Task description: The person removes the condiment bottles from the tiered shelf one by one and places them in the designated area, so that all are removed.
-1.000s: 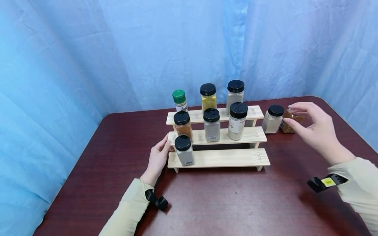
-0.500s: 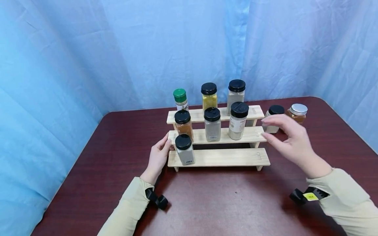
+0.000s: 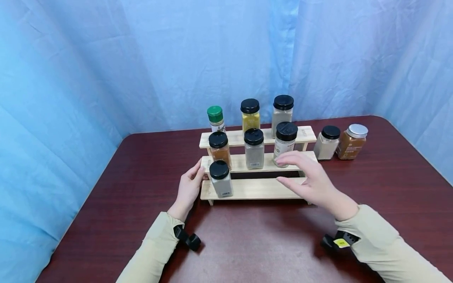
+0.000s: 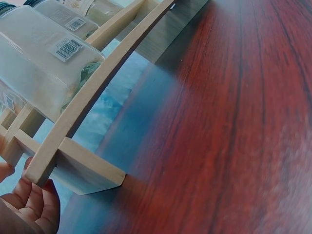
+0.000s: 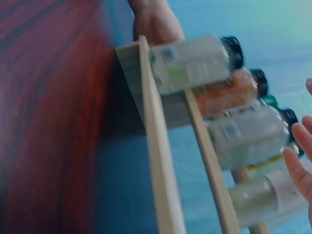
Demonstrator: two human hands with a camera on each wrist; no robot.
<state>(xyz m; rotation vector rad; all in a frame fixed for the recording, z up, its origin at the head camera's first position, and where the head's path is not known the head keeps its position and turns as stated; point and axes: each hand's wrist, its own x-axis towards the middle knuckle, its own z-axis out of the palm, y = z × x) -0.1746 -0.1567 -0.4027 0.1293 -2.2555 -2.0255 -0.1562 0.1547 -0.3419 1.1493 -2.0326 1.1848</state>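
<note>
Head cam: R hand (image 3: 311, 181) now farther L, nr rack (image 3: 256, 189).

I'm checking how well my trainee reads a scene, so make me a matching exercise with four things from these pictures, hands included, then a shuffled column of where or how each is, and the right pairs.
1. green-lidded jar
2. silver-lidded jar
3. left hand
4. right hand

A. open, holding nothing
B. standing on the table
C. gripping the wooden rack
D. standing on the top tier

Pairs: 1-D, 2-B, 3-C, 4-A.
</note>
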